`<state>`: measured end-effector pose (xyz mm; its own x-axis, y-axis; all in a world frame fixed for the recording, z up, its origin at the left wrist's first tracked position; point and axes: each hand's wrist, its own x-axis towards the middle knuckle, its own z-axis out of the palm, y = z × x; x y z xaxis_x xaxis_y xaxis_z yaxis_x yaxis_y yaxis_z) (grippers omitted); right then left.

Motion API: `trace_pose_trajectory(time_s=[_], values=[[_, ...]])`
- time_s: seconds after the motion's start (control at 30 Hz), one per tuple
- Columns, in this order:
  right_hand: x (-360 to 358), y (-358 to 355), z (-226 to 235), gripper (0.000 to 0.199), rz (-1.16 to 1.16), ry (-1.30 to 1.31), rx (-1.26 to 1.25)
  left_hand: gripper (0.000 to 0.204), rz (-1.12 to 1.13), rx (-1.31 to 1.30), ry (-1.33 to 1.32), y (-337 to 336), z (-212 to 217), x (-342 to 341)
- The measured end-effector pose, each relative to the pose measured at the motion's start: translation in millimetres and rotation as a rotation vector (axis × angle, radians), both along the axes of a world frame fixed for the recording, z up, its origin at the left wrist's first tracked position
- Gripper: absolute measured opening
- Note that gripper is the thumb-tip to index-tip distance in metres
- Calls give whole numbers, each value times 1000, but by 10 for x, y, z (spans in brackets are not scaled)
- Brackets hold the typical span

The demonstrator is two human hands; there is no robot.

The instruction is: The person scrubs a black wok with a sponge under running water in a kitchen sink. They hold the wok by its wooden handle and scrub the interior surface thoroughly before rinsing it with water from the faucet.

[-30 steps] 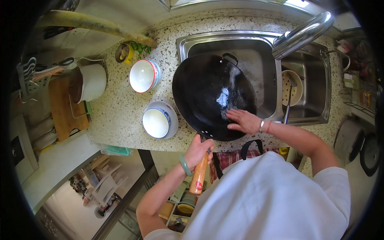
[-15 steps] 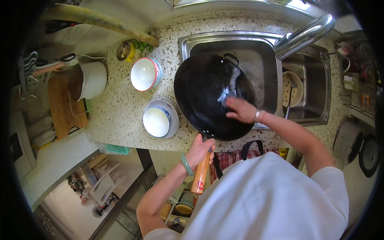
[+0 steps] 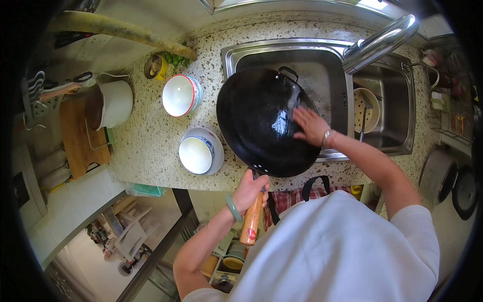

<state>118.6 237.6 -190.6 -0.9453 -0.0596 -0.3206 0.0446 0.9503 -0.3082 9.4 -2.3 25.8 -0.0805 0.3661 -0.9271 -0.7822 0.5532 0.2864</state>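
Observation:
A large black wok (image 3: 254,113) rests tilted over the near left part of the large sink basin, its small loop handle on the far side. My left hand (image 3: 246,194), with a green bangle at the wrist, is closed round the base of its wooden handle (image 3: 251,221). Inside the wok, my right hand (image 3: 310,126) lies against the dark surface at the right, fingers stretched out and apart. A wet shine and a streak of pale suds (image 3: 293,95) show beside its fingertips. Nothing is visible in the right hand.
Left of the wok stand a red-rimmed bowl (image 3: 178,95) and stacked bowls (image 3: 196,155). A chrome faucet (image 3: 380,45) reaches over the sink (image 3: 287,44). The smaller basin holds a cream strainer (image 3: 372,118) and a metal utensil (image 3: 363,123). A white pot (image 3: 116,100) stands far left.
My right hand has slid a little to the right and away from me across the wok, and its fingers are more spread. My left hand keeps its hold on the handle.

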Motion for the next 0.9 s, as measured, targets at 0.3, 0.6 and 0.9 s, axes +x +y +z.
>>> trace_pose_trajectory(time_s=[0.3, 0.6, 0.9], values=[[315, -409, 693, 69, 48, -135, -608, 17, 29, -33, 0, 14, -3, -34], [-245, 139, 18, 68, -37, -102, -88, 18, 10, -25, -16, 65, 16, -36], [82, 134, 130, 47, 44, -61, -237, 19, 23, -7, -24, 4, 0, -24]])
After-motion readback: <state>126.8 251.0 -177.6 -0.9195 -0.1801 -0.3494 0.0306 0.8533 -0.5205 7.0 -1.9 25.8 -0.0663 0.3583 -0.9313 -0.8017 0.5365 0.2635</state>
